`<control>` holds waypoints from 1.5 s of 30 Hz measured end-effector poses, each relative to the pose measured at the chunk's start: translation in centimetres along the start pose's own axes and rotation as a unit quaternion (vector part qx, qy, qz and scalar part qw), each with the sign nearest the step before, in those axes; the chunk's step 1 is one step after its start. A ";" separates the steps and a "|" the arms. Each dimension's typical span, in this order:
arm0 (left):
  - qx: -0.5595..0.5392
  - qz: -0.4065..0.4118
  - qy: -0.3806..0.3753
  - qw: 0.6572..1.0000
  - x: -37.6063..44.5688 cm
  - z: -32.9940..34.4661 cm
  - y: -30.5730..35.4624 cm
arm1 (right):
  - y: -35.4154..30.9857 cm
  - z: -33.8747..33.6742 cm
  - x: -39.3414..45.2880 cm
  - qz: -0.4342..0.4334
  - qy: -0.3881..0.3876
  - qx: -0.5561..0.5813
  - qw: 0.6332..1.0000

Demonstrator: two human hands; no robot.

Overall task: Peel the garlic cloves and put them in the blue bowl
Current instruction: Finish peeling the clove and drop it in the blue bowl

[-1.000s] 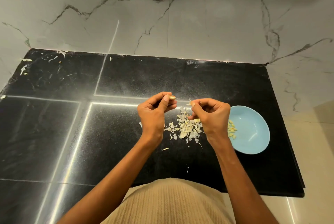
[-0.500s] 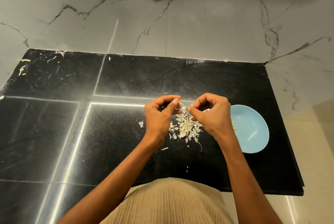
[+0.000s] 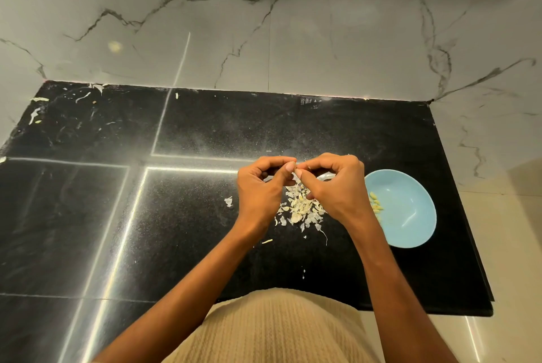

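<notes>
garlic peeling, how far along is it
Done: several peeled cloves lie in the blue bowl, and a heap of skins sits on the black counter. In hand: the left hand and right hand meet fingertip to fingertip above the heap, apparently working on another clove, which is mostly hidden. Left: that clove goes into the bowl; any other unpeeled ones can't be made out.

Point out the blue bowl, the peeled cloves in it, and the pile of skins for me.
blue bowl (image 3: 410, 210): head view, bare inner floor.
peeled cloves (image 3: 375, 205): head view, middle of the cluster by the bowl's left wall.
skins (image 3: 302, 207): head view, centre of the pile between the hands.
</notes>
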State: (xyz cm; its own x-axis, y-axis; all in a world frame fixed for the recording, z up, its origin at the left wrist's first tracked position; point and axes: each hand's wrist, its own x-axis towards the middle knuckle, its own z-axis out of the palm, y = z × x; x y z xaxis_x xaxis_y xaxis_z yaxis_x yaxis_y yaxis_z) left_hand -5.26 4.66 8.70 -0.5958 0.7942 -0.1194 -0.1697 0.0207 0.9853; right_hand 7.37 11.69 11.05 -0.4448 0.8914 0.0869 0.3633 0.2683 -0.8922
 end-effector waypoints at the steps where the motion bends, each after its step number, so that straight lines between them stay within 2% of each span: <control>1: 0.003 -0.003 0.001 1.000 0.0 0.0 -0.1 | -0.1 0.0 0.0 -0.004 0.004 -0.009 1.000; 12: 0.010 -0.001 -0.007 1.000 -0.3 0.1 0.1 | -0.8 0.0 -0.1 -0.037 0.013 -0.077 0.996; 23: -0.038 -0.030 0.008 0.999 -0.7 0.4 0.7 | -1.1 0.3 -0.4 -0.066 0.047 -0.072 0.994; 28: -0.068 -0.047 -0.005 0.997 -0.8 0.5 1.0 | -0.7 0.1 -0.1 -0.041 0.032 -0.047 0.998; 34: -0.065 -0.048 -0.013 0.997 -0.8 0.5 1.3 | -0.3 -0.2 0.0 -0.022 0.019 -0.016 0.999; 45: -0.019 -0.025 -0.021 0.999 -0.6 0.2 1.1 | -0.2 -0.2 -0.1 -0.060 0.028 -0.061 0.996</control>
State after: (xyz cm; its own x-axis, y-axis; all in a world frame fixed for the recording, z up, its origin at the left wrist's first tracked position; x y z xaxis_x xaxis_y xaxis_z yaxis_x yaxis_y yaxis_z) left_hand -4.90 4.33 9.89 -0.5519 0.8179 -0.1627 -0.2294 0.0386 0.9726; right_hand 7.54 11.62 11.32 -0.4462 0.8680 0.2180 0.4080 0.4141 -0.8137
